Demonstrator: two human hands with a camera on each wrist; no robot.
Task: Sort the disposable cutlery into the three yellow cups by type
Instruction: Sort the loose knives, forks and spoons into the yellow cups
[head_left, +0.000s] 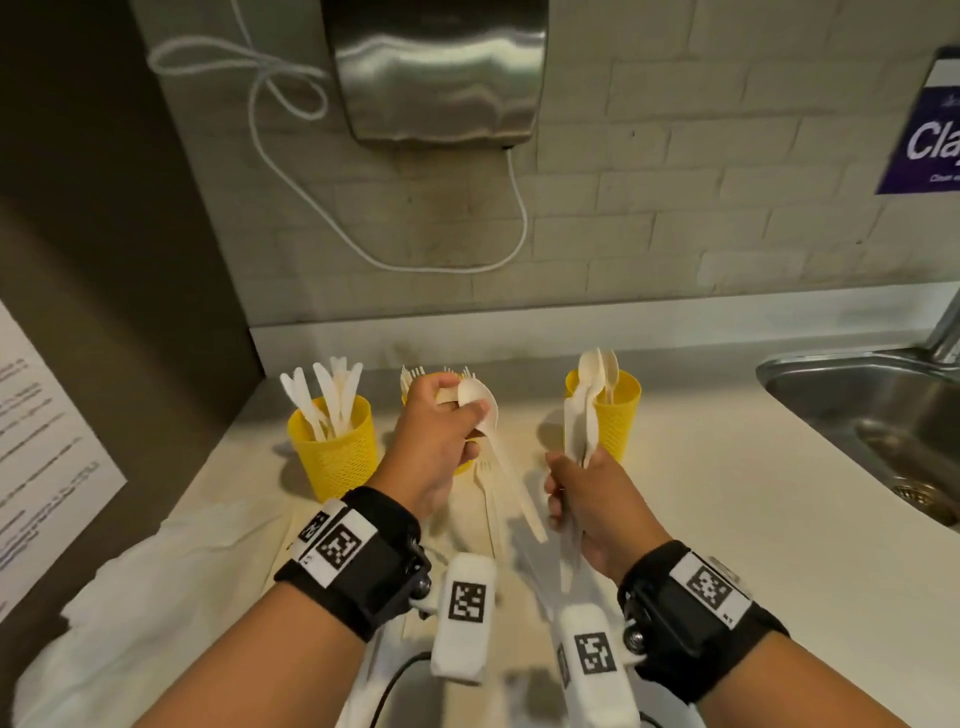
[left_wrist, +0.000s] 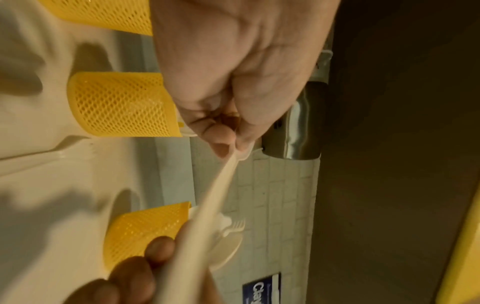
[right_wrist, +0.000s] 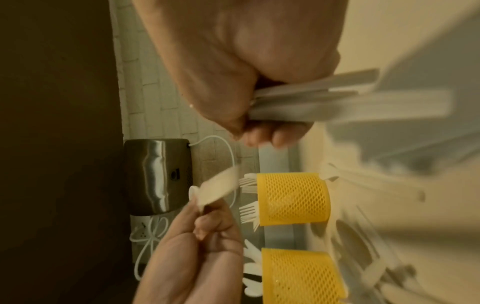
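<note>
Your right hand grips a bunch of white cutlery, held upright. Your left hand pinches one white spoon by its bowl, with the handle pointing down. Three yellow mesh cups stand on the counter. Knives fill the left cup. Forks poke out of the middle cup, behind your left hand. Spoons sit in the right cup. More forks lie on the counter between your hands.
</note>
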